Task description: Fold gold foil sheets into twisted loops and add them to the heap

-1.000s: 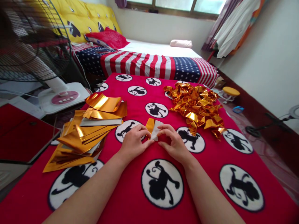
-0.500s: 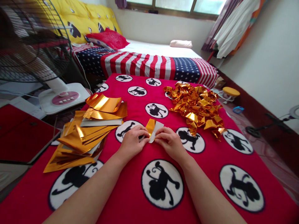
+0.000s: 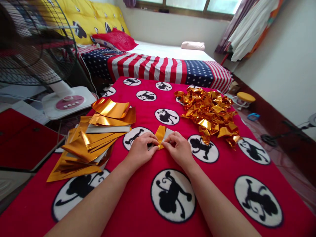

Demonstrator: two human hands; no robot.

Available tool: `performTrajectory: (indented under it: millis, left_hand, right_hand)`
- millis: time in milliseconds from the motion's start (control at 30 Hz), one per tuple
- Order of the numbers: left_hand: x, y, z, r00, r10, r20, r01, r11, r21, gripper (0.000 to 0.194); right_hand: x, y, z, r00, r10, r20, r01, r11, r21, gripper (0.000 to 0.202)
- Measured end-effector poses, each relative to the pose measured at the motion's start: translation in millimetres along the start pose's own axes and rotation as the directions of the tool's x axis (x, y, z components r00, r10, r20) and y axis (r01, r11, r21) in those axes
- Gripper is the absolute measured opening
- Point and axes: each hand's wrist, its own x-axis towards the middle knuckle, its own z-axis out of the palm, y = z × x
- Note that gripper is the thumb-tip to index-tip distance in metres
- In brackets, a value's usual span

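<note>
Paper, part gold, part pale, sits on the red cloth, pinched by your left hand and right hand. Gold sheets lie piled leftward; a heap of crumpled-looking gold pieces spreads beyond your right hand.

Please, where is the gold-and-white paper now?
The gold-and-white paper is near the middle of the head view, held between left hand and right hand, over the red cloth.
</note>
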Motion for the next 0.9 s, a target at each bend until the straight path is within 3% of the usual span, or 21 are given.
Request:
performTrajectory:
  millis: [400, 900]
  left_hand:
    - [0.0, 1.1, 0.4, 1.0, 0.0, -0.003, 0.0, 1.0, 0.016, 0.008]
    - [2.1, 7.6, 4.3, 0.998, -0.029, -0.048, 0.03, 0.999, 0.031, 0.003]
  right_hand:
    - [-0.6, -1.9, 4.8, 0.999, 0.02, -0.031, -0.021, 0.999, -0.028, 0.009]
    - [-3.2, 0.1, 10.2, 0.997, -0.045, -0.07, 0.039, 0.995, -0.088, 0.009]
